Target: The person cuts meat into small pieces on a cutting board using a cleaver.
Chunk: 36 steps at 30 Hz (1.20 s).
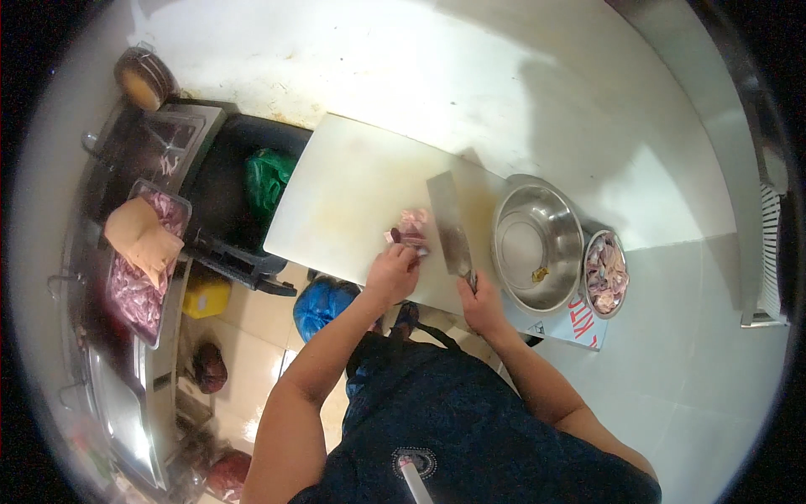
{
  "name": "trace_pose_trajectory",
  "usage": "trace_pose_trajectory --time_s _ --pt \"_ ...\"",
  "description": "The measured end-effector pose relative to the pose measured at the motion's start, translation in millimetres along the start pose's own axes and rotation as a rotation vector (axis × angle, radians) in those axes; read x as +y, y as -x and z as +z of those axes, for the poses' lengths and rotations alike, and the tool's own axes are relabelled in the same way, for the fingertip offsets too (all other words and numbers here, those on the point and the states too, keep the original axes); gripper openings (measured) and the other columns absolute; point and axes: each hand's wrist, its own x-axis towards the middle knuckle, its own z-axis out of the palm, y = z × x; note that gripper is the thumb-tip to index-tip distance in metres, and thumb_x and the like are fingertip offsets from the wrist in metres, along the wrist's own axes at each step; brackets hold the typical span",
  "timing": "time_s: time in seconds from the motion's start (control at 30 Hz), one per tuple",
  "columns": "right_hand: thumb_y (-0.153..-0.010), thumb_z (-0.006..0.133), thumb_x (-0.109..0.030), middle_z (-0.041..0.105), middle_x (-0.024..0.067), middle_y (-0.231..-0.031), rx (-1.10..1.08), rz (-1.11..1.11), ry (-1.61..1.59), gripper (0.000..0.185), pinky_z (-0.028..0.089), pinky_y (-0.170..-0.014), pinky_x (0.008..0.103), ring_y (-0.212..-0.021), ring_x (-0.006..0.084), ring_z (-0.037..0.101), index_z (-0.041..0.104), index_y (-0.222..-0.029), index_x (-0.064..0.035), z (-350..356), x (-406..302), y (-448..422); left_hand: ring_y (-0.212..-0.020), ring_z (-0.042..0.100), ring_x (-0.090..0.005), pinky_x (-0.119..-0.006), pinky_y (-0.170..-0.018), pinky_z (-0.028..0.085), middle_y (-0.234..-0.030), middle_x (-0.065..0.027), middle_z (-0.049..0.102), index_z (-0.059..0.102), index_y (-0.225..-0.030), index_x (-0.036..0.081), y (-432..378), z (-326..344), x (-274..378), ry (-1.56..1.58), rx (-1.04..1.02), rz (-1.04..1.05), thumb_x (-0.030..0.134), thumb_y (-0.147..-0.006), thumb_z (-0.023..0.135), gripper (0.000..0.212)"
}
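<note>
My left hand (pixel 393 277) bends its fingers over a small piece of raw meat (pixel 414 222) on a white cutting board (pixel 343 189). Pink flesh and a dark red part show beyond the fingertips, which hide the near end. In my right hand (pixel 483 307) is the handle of a broad-bladed cleaver (pixel 448 217). Its blade points away from me, just right of the meat and apart from it. Close by on the right stands a deep steel bowl (pixel 548 220) with a small yellowish scrap (pixel 539 274) in it.
Right of the bowl, a smaller metal bowl (pixel 589 252) holds raw meat pieces. A black bin (pixel 217 170) with a green plastic bag (pixel 267 179) adjoins the board's left edge. Farther left, a tray of raw meat (pixel 138 302) sits by steel sinks. A blue bag (pixel 321 305) is below.
</note>
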Motion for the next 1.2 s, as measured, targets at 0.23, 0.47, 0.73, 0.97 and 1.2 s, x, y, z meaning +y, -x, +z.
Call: trace_pose_trajectory --time_s 0.23,0.47,0.73,0.97,1.2 --pt "-0.094 0.061 -0.027 0.061 0.0209 -0.073 -0.062 -0.097 0.197 0.028 0.045 -0.062 0.0440 -0.068 0.0363 0.060 0.058 -0.098 0.0008 10.3 23.4 15.9 -0.106 0.055 -0.0307 -0.044 -0.091 0.043 -0.108 -0.0120 0.059 0.059 -0.113 0.008 -31.2 -23.5 -32.0 -0.304 -0.188 0.137 0.020 -0.084 0.062 0.031" --pt "-0.094 0.058 -0.034 0.065 0.0248 -0.087 -0.276 -0.161 0.142 0.035 0.048 -0.071 0.0485 -0.081 0.0435 0.063 0.060 -0.103 -0.0003 20.9 -2.9 14.7 -0.106 0.054 -0.0326 -0.045 -0.093 0.043 -0.106 -0.0137 0.057 0.060 -0.104 0.008 14.5 -78.6 -33.2 -0.291 -0.202 -0.032 0.017 -0.086 0.061 0.020" --pt "-0.096 0.053 -0.035 0.064 0.0303 -0.094 -0.502 -0.156 0.182 0.035 0.046 -0.078 0.0561 -0.091 0.0499 0.060 0.056 -0.102 -0.0006 41.1 -51.0 -9.8 -0.104 0.053 -0.0335 -0.044 -0.091 0.044 -0.107 -0.0137 0.055 0.058 -0.105 0.007 31.3 -72.1 -51.1 -0.195 -0.055 0.120 0.011 -0.082 0.061 0.023" --pt "-0.096 0.052 -0.034 0.065 0.0292 -0.092 -0.455 -0.218 0.145 0.033 0.046 -0.077 0.0581 -0.087 0.0506 0.061 0.055 -0.100 -0.0012 39.7 -75.7 -20.8 -0.103 0.054 -0.0336 -0.043 -0.092 0.045 -0.103 -0.0139 0.056 0.057 -0.107 0.005 36.4 -58.2 -56.8 -0.219 0.043 0.174 0.008 -0.080 0.060 0.028" --pt "-0.096 0.052 -0.033 0.065 0.0294 -0.091 -0.420 -0.184 0.164 0.030 0.046 -0.076 0.0594 -0.086 0.0518 0.060 0.055 -0.101 -0.0028 66.1 -73.7 -35.7 -0.103 0.054 -0.0345 -0.043 -0.093 0.045 -0.104 -0.0145 0.057 0.058 -0.108 0.004 35.3 -58.8 -59.2 -0.226 0.064 0.199 0.007 -0.079 0.061 0.029"
